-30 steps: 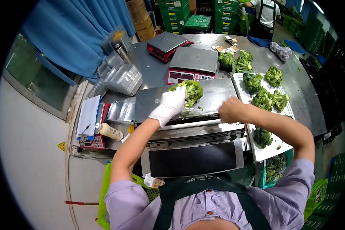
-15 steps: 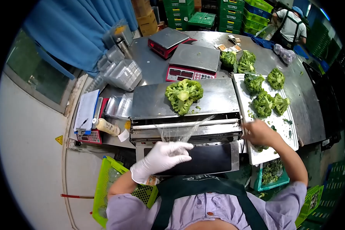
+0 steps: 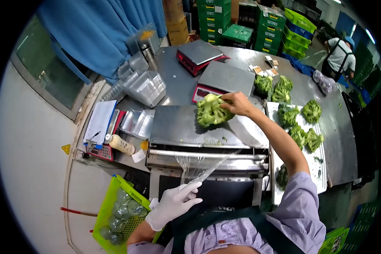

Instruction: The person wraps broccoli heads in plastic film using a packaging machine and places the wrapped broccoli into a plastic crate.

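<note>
My right hand (image 3: pixel 240 104), bare, grips a broccoli head (image 3: pixel 211 113) at its right side, above the steel top of the wrapping machine (image 3: pixel 169 127). Its cut stem points up and away from me. White-gloved, my left hand (image 3: pixel 177 204) pinches the near end of clear plastic film (image 3: pixel 199 167), which stretches up to the machine's roller (image 3: pixel 169 154). Just beyond the steel top stands a red scale (image 3: pixel 226 78). More broccoli (image 3: pixel 288 115) sits on a white tray (image 3: pixel 275 186) to the right, partly behind my right arm.
Clear plastic trays (image 3: pixel 146 87) are stacked at the left, near a bottle (image 3: pixel 120 144) and a clipboard (image 3: pixel 100 122). A lime-green crate (image 3: pixel 101 211) with film-wrapped items stands below left. Another person (image 3: pixel 339 57) works at the far right, past green crates (image 3: pixel 213 21).
My right hand has moved from the white tray to the broccoli on the steel top, gripped it and tipped it. My left hand has drawn the film closer to me. The view has shifted slightly.
</note>
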Demonstrator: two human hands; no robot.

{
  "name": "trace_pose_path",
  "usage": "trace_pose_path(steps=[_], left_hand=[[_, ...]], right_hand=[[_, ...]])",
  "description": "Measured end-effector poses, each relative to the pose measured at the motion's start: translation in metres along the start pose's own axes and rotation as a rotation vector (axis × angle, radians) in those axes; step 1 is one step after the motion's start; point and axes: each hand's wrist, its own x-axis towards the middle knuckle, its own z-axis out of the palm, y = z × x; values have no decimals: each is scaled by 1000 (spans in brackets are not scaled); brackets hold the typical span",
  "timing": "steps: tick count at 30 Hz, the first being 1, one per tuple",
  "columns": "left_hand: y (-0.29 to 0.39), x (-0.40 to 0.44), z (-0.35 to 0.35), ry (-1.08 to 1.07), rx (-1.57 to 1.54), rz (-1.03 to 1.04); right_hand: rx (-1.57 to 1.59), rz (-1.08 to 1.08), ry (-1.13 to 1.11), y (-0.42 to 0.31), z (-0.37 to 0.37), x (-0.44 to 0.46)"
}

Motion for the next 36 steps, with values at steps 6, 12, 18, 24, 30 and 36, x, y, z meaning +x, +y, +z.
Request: trace_pose_path(steps=[6, 12, 18, 24, 30, 36], left_hand=[[6, 21, -18, 85, 465, 65], [1, 30, -29, 235, 659, 79], [6, 47, -38, 270, 708, 180], [6, 58, -42, 254, 762, 223], [16, 61, -46, 234, 766, 251], [21, 60, -47, 239, 750, 311]], right_hand=[[-70, 310, 423, 110, -27, 45], [-329, 515, 435, 191, 4, 62], [-307, 544, 281, 179, -37, 72], [-279, 446, 220, 178, -52, 83], [-306, 488, 142, 172, -40, 87], [-324, 515, 134, 158, -31, 87]])
